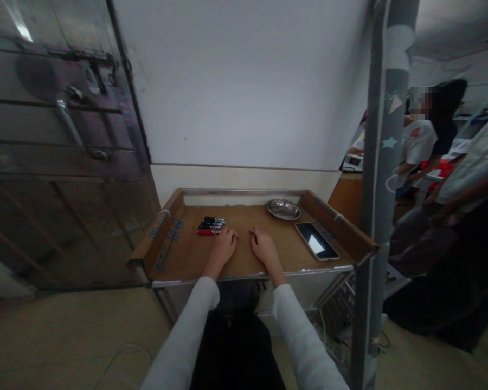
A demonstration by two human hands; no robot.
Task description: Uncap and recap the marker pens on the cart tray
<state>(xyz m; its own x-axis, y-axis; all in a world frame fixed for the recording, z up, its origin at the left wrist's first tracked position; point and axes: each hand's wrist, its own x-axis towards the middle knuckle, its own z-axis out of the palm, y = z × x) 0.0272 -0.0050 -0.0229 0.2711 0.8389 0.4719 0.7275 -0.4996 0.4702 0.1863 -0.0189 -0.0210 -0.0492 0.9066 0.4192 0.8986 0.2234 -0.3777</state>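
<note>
Several markers lie side by side on the left half of a cardboard-lined table [195, 257]: black markers [211, 222] behind and a red marker [207, 232] nearest me. My left hand [225, 242] rests palm down just right of them, its fingers loosely bent and holding nothing that shows. Its fingertips meet the right end of the red marker in the view; whether they touch it I cannot tell. My right hand [263, 245] lies on the cardboard to the right, fingers slightly apart, with nothing visible in it. A phone [315, 240] and a shiny round metal dish [283, 209] are to its right.
Raised cardboard edges [336, 227] flank the table. Behind it stands a white wall [244, 86]. A metal door [61, 151] is at left, a grey post [380, 179] at right. Beyond the post are other people [418, 141]. A cable [124, 346] lies on the floor.
</note>
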